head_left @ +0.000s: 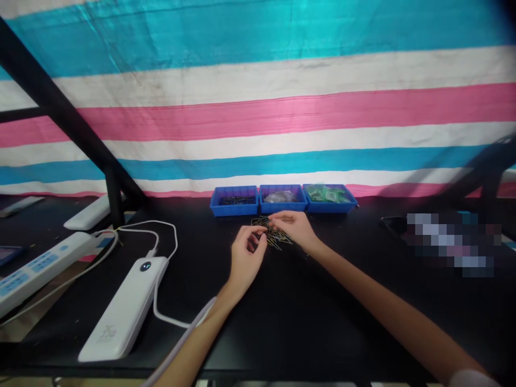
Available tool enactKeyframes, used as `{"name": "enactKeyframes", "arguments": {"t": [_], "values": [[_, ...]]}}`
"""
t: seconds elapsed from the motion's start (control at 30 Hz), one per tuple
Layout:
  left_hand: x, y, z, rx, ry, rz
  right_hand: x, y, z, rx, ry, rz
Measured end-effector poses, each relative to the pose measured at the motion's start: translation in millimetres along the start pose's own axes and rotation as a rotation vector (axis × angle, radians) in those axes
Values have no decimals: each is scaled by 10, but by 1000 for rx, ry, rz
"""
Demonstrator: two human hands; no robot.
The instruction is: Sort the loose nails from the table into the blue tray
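A loose pile of long thin screws or nails (282, 237), some gold and some dark, lies on the black table. My left hand (246, 250) is at the pile's left edge, fingers curled and thumb close to the index finger. At the far side of the pile, my right hand (296, 227) has its fingertips pinched together, pointing left. Whatever either hand has between its fingertips is too small to make out. Just behind the hands stand a blue tray (234, 210) of dark screws, a blue tray (284, 206) with clear plastic bags, and a blue tray (332, 206) with green packets.
To the left, a white power bank (123, 309) lies with a white cable (176, 236) that runs toward my left forearm. A power strip (44, 266) sits farther left. Black frame bars (68, 118) slant before a striped sheet (282, 118). A dark phone-like object (394, 226) lies right.
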State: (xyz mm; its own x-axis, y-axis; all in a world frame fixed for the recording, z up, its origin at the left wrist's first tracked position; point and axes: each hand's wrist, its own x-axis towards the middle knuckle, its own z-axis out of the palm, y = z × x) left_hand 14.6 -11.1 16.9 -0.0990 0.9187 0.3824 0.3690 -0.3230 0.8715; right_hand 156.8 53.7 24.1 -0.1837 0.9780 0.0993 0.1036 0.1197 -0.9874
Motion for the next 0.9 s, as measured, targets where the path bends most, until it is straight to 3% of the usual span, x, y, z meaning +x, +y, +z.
{"name": "enactKeyframes", "arguments": {"t": [0.13,0.23,0.33,0.5,0.6,0.73,0.9], "values": [[21,-28,5,-3,15,-18,280,-225,212,77,-73,-27],[19,-24,6,-9,17,-25,268,-309,146,16,-133,-92],[-11,5,8,-19,-13,-19,82,-293,-145,-185,-169,-166],[-93,76,42,-32,-92,-16,-313,-180,-772,-662,-341,-132],[-122,93,70,-38,-133,-12,-471,-114,-945,-880,-338,-133],[-120,88,86,-42,-152,-18,-526,-17,-867,-1021,-347,-240],[-100,56,87,-24,-156,-18,-477,97,-610,-998,-292,-324]]}}
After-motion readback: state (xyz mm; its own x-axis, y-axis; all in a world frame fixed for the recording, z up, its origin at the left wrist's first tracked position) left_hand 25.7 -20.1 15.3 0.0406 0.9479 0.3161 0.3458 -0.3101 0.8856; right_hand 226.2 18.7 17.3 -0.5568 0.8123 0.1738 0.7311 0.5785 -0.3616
